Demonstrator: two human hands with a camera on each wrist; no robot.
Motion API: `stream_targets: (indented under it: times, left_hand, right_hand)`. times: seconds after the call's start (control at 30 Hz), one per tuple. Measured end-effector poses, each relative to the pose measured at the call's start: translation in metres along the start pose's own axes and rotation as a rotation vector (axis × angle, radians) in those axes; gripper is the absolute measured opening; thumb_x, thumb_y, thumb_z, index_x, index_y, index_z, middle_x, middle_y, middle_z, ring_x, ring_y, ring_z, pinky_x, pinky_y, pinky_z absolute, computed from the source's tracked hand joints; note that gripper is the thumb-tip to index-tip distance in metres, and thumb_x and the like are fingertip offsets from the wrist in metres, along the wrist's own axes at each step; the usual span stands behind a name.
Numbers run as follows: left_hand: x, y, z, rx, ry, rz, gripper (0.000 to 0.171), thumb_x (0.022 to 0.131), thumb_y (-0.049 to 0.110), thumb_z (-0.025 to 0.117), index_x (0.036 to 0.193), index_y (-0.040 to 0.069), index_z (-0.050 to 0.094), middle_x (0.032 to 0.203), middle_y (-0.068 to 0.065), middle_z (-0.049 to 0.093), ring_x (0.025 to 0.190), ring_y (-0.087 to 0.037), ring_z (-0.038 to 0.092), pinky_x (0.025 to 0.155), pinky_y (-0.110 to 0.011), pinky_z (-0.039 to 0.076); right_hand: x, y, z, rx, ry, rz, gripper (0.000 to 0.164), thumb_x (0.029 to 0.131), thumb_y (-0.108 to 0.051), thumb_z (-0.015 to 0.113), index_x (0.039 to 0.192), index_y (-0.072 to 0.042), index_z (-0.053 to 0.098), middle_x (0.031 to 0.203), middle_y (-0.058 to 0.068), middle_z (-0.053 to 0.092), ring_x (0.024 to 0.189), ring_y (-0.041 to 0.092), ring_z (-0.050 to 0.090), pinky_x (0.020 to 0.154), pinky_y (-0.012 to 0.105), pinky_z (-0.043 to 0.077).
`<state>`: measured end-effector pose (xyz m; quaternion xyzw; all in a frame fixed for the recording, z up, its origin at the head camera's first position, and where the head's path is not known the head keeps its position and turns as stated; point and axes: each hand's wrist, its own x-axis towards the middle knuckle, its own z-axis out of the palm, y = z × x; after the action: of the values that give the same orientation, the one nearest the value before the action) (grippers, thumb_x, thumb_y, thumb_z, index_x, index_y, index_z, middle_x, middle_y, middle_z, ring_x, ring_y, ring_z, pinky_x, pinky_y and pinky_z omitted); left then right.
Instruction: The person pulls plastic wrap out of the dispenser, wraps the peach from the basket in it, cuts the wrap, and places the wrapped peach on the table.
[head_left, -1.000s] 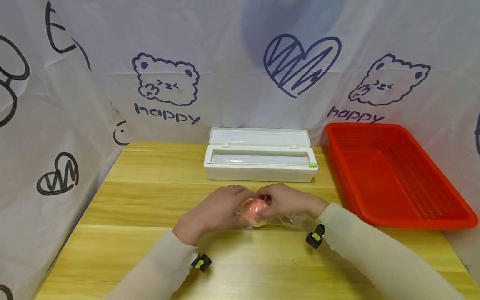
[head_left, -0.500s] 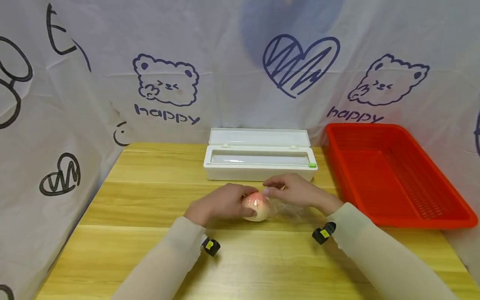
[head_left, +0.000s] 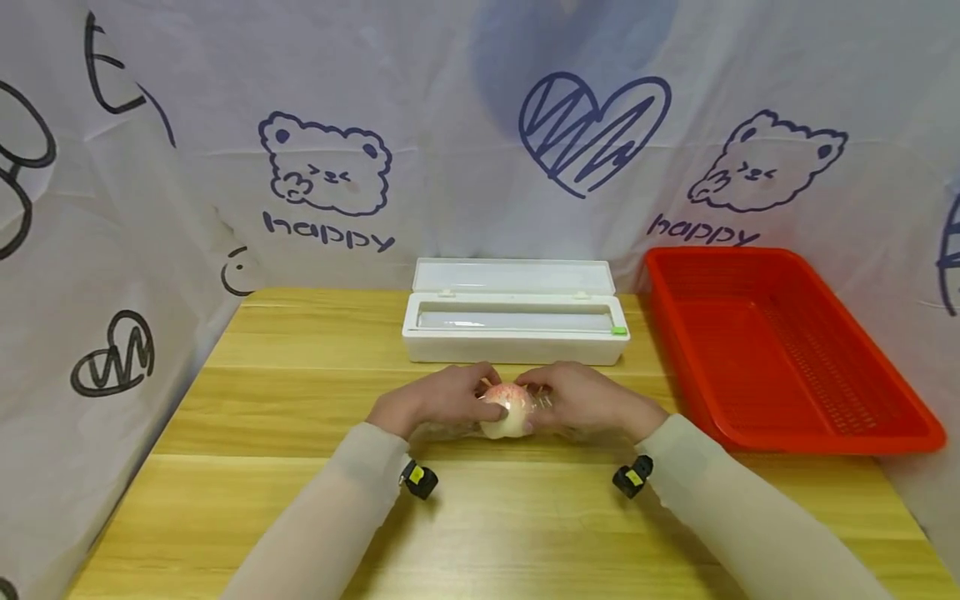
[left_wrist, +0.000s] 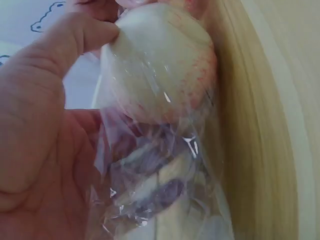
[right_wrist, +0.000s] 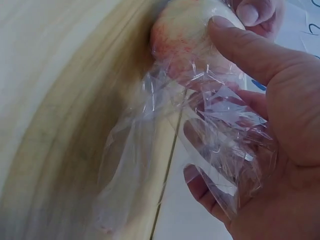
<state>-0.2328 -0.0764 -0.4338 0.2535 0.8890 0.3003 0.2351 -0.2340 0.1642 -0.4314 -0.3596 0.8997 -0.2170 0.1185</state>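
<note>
A pale peach with a red blush is held between both hands, close over the wooden table. Thin clear plastic film is wrapped about it and trails loosely off both sides. My left hand grips the peach from the left, its thumb pressed on the near side and the fingers behind. From the right, my right hand holds it too; in the right wrist view its thumb lies on the peach. Crumpled film hangs across the right palm and past it towards the table.
Behind the hands stands a white cling film box with its lid up and a roll inside. A red plastic basket sits at the right. A white cloth with drawings encloses the wooden table.
The right hand moved off to the right with its fingers spread, then came back onto the peach. The left hand has kept its grip. Film now also shows on the left side.
</note>
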Motion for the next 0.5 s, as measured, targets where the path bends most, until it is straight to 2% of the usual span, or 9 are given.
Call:
stream_targets:
  times: [0.1,0.17,0.27,0.37,0.43,0.5]
  left_hand:
    - [-0.005,0.001,-0.001,0.079,0.029,-0.011,0.065,0.083,0.055,0.064,0.135,0.020,0.050,0.124,0.002,0.061,0.106,-0.011,0.056,0.095,-0.037,0.047]
    - [-0.007,0.004,-0.001,0.146,0.046,0.005,0.075,0.079,0.057,0.068,0.141,0.020,0.046,0.127,0.004,0.060,0.106,-0.011,0.055,0.093,-0.037,0.047]
    - [-0.007,0.008,0.003,0.210,0.057,0.071,0.081,0.074,0.056,0.075,0.141,0.020,0.045,0.122,0.006,0.060,0.102,-0.011,0.055,0.088,-0.035,0.049]
    - [-0.004,0.007,0.009,0.221,0.061,0.120,0.076,0.073,0.050,0.079,0.136,0.021,0.047,0.113,0.008,0.061,0.096,-0.010,0.056,0.085,-0.034,0.049]
    - [-0.002,0.003,0.013,0.207,0.074,0.123,0.073,0.074,0.047,0.080,0.135,0.022,0.048,0.110,0.008,0.062,0.094,-0.010,0.057,0.085,-0.034,0.049]
    - [-0.002,-0.001,0.015,0.194,0.097,0.107,0.076,0.073,0.045,0.080,0.137,0.021,0.046,0.112,0.007,0.062,0.095,-0.011,0.057,0.087,-0.035,0.049]
  right_hand:
    - [0.003,0.001,-0.002,0.012,-0.024,0.008,0.051,0.080,-0.040,0.076,0.124,-0.017,0.064,0.110,-0.008,0.068,0.093,0.009,0.060,0.088,0.034,0.051]
    - [0.004,0.003,-0.003,0.023,-0.037,0.015,0.051,0.080,-0.041,0.076,0.123,-0.017,0.064,0.108,-0.008,0.069,0.092,0.009,0.060,0.087,0.034,0.051]
    - [0.005,0.006,-0.004,0.037,-0.053,0.028,0.052,0.079,-0.041,0.076,0.124,-0.019,0.064,0.109,-0.009,0.068,0.094,0.009,0.060,0.089,0.033,0.050]
    - [0.004,0.009,-0.004,0.070,-0.061,0.042,0.054,0.079,-0.043,0.076,0.126,-0.020,0.063,0.113,-0.009,0.068,0.099,0.009,0.059,0.092,0.035,0.049]
    - [0.001,0.011,-0.005,0.117,-0.032,0.073,0.055,0.080,-0.044,0.075,0.127,-0.017,0.062,0.112,-0.005,0.068,0.099,0.011,0.059,0.091,0.037,0.050]
    - [-0.004,0.014,-0.007,0.154,0.050,0.117,0.053,0.084,-0.045,0.072,0.125,-0.013,0.063,0.109,-0.002,0.068,0.097,0.014,0.059,0.089,0.040,0.051]
